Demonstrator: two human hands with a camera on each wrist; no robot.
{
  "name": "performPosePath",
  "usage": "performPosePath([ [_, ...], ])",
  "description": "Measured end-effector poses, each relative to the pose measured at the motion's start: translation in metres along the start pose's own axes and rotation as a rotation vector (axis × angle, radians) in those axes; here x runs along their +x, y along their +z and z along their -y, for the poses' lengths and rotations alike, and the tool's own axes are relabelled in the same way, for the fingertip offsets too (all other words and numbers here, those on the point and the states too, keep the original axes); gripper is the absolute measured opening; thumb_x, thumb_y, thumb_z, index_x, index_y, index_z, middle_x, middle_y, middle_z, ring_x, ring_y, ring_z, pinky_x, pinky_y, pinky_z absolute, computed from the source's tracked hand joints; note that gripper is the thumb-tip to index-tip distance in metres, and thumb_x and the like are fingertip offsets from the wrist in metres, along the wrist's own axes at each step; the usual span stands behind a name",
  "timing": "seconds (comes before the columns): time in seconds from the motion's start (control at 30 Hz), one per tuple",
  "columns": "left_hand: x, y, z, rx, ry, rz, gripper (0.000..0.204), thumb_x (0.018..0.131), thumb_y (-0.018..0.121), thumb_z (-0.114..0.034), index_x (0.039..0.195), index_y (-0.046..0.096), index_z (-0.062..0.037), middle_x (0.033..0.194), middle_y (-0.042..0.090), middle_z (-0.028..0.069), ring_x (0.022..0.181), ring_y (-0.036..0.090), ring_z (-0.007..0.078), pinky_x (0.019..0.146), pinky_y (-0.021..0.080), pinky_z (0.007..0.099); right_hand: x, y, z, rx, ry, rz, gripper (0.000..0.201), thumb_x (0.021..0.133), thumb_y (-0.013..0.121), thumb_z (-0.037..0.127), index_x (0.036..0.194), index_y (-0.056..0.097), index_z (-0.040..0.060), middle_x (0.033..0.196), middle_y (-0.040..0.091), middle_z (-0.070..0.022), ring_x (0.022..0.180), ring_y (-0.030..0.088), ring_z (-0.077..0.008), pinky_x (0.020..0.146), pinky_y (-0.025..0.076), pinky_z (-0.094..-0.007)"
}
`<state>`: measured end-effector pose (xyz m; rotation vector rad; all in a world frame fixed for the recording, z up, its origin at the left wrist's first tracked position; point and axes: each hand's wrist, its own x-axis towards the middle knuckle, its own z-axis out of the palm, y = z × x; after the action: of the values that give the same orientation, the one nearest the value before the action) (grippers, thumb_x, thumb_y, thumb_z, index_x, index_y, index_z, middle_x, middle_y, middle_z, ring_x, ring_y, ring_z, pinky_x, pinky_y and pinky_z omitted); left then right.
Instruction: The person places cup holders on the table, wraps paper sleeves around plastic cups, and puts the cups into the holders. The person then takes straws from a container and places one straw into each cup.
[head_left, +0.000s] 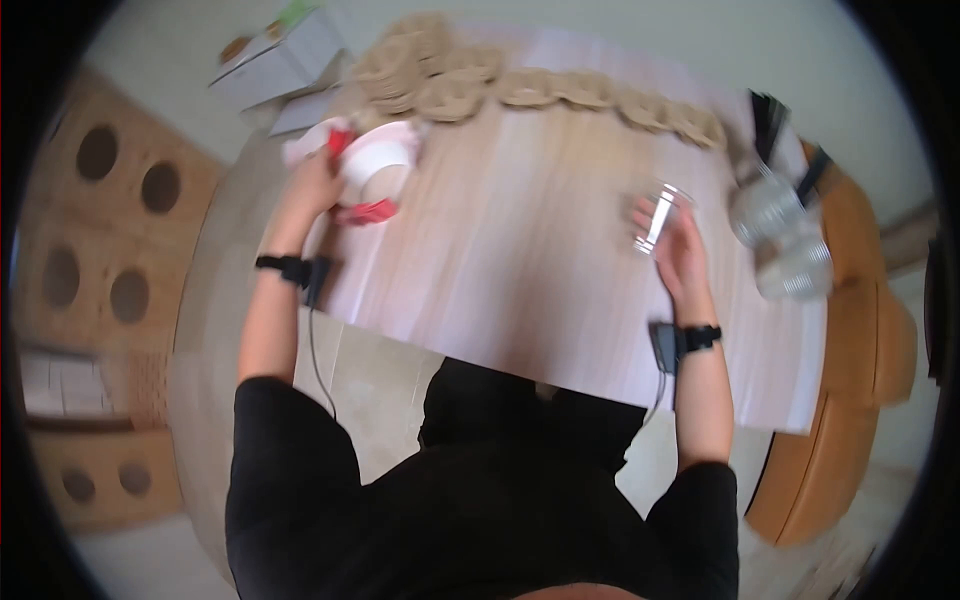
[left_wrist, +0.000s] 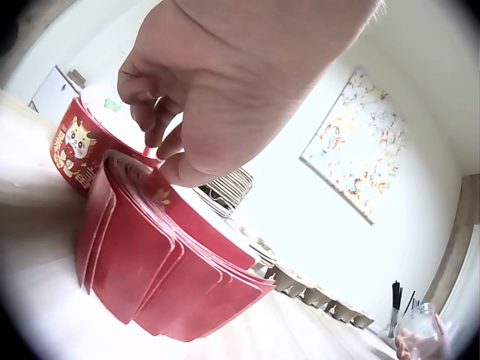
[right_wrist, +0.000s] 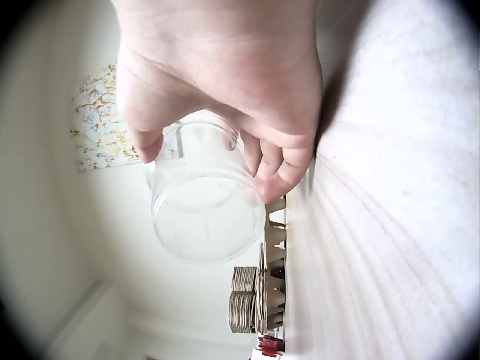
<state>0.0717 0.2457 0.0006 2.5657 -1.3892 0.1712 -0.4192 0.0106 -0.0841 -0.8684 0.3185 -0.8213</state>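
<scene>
My left hand (head_left: 318,185) is at the back left of the table, among curved red paper cup sleeves. In the left wrist view, its thumb and curled fingers pinch the upper edge of a sleeve in a nested red stack (left_wrist: 161,262). Behind this stack stands another red sleeve pile (left_wrist: 75,146), printed with a cartoon animal. On the right, my right hand (head_left: 685,255) grips a clear plastic cup (right_wrist: 206,217) around its side, the cup lying sideways in the head view. Thumb and fingers sit on opposite sides of it.
Brown pulp cup carriers (head_left: 450,95) line the table's far edge, stacked higher at the left. Clear cup stacks (head_left: 795,265) stand at the right edge, near black straws (head_left: 768,120). Beyond that edge is an orange-brown seat (head_left: 850,400). A white box (head_left: 285,60) sits behind the far left corner.
</scene>
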Motion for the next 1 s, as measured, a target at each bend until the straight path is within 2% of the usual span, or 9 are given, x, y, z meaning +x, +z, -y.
performPosePath([
  [0.1,0.000,-0.007,-0.023,-0.069,0.117,-0.163,0.040,0.077,0.060,-0.014,0.114,0.055,0.0013,0.106,0.060,0.0271,0.102,0.056,0.0443,0.086,0.046,0.0497,-0.006,0.008,0.008,-0.102,-0.010,0.024,0.045,0.095,0.053,0.033,0.132,0.039,0.0114,0.128,0.053,-0.0190,0.113,0.056,-0.0305,0.091,0.049,-0.0423],
  [0.2,-0.014,-0.010,-0.066,-0.400,0.276,-0.180,0.032,0.081,0.061,-0.009,0.111,0.056,-0.0003,0.087,0.058,0.0133,0.076,0.055,0.0236,0.071,0.047,0.0335,-0.005,0.011,0.011,-0.103,-0.040,0.070,0.048,0.093,0.058,0.031,0.132,0.039,0.0111,0.126,0.055,-0.0176,0.113,0.056,-0.0287,0.091,0.048,-0.0424],
  [0.33,-0.046,0.005,-0.118,-0.867,0.164,0.302,0.018,0.089,0.055,-0.005,0.107,0.057,-0.0019,0.082,0.051,-0.0035,0.072,0.046,0.0050,0.064,0.038,0.0193,-0.017,0.038,0.057,-0.281,-0.165,0.016,0.044,0.090,0.063,0.023,0.128,0.043,0.0111,0.120,0.059,-0.0132,0.112,0.057,-0.0219,0.093,0.047,-0.0373],
  [0.47,-0.069,0.017,-0.157,-1.096,0.278,0.455,0.014,0.091,0.055,-0.005,0.105,0.058,-0.0030,0.077,0.048,-0.0062,0.066,0.042,0.0030,0.058,0.033,0.0173,-0.068,0.053,0.147,-0.634,-0.684,-0.197,0.053,0.082,0.072,0.011,0.127,0.043,0.0093,0.121,0.059,-0.0111,0.112,0.055,-0.0175,0.095,0.044,-0.0344],
  [0.53,-0.066,0.023,-0.171,-1.254,0.107,0.766,0.013,0.093,0.055,-0.009,0.105,0.058,-0.0040,0.073,0.046,-0.0063,0.061,0.038,0.0025,0.055,0.030,0.0167,-0.085,0.034,0.181,-0.852,-0.865,-0.445,0.057,0.080,0.073,0.011,0.128,0.043,0.0059,0.124,0.057,-0.0121,0.113,0.054,-0.0191,0.097,0.043,-0.0352],
  [0.63,-0.047,0.046,-0.191,-1.430,0.030,0.856,0.014,0.094,0.054,-0.014,0.104,0.058,-0.0042,0.070,0.045,-0.0050,0.059,0.038,0.0033,0.051,0.028,0.0172,-0.095,-0.008,0.205,-1.307,-0.867,-0.744,0.062,0.077,0.076,0.014,0.129,0.045,0.0020,0.125,0.056,-0.0129,0.113,0.054,-0.0224,0.096,0.043,-0.0355],
  [0.77,-0.005,0.089,-0.201,-1.945,-0.299,0.973,0.011,0.094,0.053,-0.015,0.098,0.056,-0.0048,0.071,0.046,-0.0028,0.058,0.039,0.0064,0.049,0.030,0.0185,-0.100,-0.048,0.196,-1.423,-0.590,-0.752,0.060,0.077,0.077,0.023,0.125,0.052,-0.0020,0.122,0.058,-0.0171,0.117,0.053,-0.0257,0.101,0.039,-0.0355],
  [0.87,0.013,0.109,-0.200,-2.213,-0.300,1.075,0.013,0.096,0.049,-0.015,0.098,0.055,-0.0041,0.075,0.046,-0.0014,0.059,0.040,0.0077,0.046,0.030,0.0190,-0.104,-0.057,0.190,-1.541,-0.406,-0.725,0.057,0.080,0.074,0.030,0.123,0.055,-0.0019,0.126,0.056,-0.0222,0.124,0.048,-0.0302,0.104,0.036,-0.0378],
  [1.0,0.024,0.126,-0.188,-2.478,-0.495,1.006,0.015,0.097,0.046,-0.015,0.100,0.055,-0.0033,0.074,0.044,-0.0013,0.059,0.038,0.0087,0.046,0.030,0.0210,-0.114,-0.048,0.192,-1.641,-0.409,-0.737,0.051,0.082,0.072,0.031,0.119,0.059,-0.0014,0.134,0.048,-0.0263,0.133,0.039,-0.0348,0.108,0.031,-0.0395],
])
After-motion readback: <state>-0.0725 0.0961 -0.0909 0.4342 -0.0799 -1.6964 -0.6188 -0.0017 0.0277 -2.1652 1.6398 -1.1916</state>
